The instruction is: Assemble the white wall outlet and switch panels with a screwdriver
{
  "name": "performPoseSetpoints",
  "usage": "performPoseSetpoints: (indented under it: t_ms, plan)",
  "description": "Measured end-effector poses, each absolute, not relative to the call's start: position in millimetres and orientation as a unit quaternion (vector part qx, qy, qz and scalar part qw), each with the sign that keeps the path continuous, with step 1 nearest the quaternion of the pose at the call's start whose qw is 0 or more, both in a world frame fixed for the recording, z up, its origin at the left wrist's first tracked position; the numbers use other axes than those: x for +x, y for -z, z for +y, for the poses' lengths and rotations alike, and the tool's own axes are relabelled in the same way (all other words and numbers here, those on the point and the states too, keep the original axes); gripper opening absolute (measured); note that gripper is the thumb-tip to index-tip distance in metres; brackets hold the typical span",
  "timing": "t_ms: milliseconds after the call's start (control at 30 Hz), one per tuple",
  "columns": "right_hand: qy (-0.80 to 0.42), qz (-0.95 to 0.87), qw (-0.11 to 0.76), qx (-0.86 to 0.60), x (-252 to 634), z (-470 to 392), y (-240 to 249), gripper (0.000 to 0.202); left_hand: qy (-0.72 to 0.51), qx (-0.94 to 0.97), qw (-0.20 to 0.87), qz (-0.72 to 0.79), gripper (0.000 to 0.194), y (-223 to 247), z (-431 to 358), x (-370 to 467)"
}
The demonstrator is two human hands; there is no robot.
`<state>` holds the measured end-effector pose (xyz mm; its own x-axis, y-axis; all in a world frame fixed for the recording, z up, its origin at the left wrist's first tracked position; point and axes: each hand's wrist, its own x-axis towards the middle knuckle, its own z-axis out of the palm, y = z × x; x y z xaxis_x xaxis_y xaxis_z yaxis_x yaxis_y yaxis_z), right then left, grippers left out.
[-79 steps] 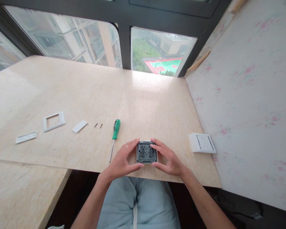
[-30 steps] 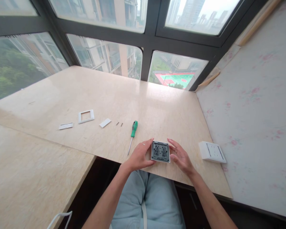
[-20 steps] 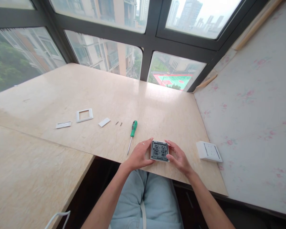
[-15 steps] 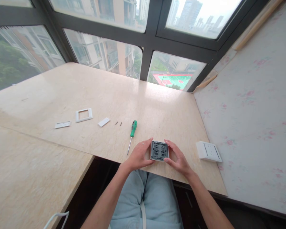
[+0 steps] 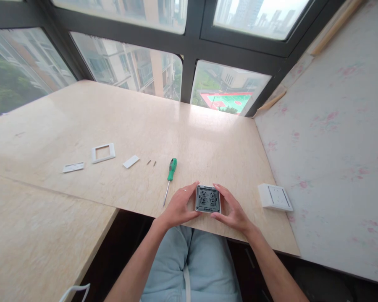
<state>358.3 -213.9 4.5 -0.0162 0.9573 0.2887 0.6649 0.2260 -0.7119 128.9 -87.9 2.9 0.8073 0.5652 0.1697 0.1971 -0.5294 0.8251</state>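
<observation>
A square wall switch [image 5: 208, 199] with a dark grey inner face and pale rim is held between both hands at the front edge of the counter. My left hand [image 5: 180, 206] grips its left side, thumb at the lower corner and fingers at the upper one. On the opposite side, my right hand [image 5: 232, 208] closes on it in the same way. Just left of my left hand lies a green-handled screwdriver [image 5: 172, 169], its shaft pointing toward me. Two small screws [image 5: 154, 163] rest beyond it, beside a white switch rocker [image 5: 131, 162].
Farther left are a white cover frame [image 5: 103, 153] and another narrow white piece [image 5: 73, 167]. A white socket box [image 5: 275, 197] is fixed on the papered wall at right. Dark-framed windows border the pale counter [image 5: 208, 142]. A white cable [image 5: 75, 288] shows at lower left.
My view has shifted slightly, so the counter items appear a little farther left. Both hands keep hold of the wall switch; my right thumb has slid slightly along its lower edge.
</observation>
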Motion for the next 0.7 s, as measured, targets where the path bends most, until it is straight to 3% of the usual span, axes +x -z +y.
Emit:
performPoseSetpoints:
  t_ms: [300,700]
  plan:
    - [-0.199,-0.686,0.373,-0.592,357.6,-213.6,-6.8,0.086,-0.214,0.849,0.429,0.223,0.094,-4.7,-88.0,128.1]
    - [-0.235,-0.626,0.442,-0.598,358.3,-211.8,-3.7,0.067,-0.213,0.863,0.410,0.205,0.097,-3.0,-86.7,126.9]
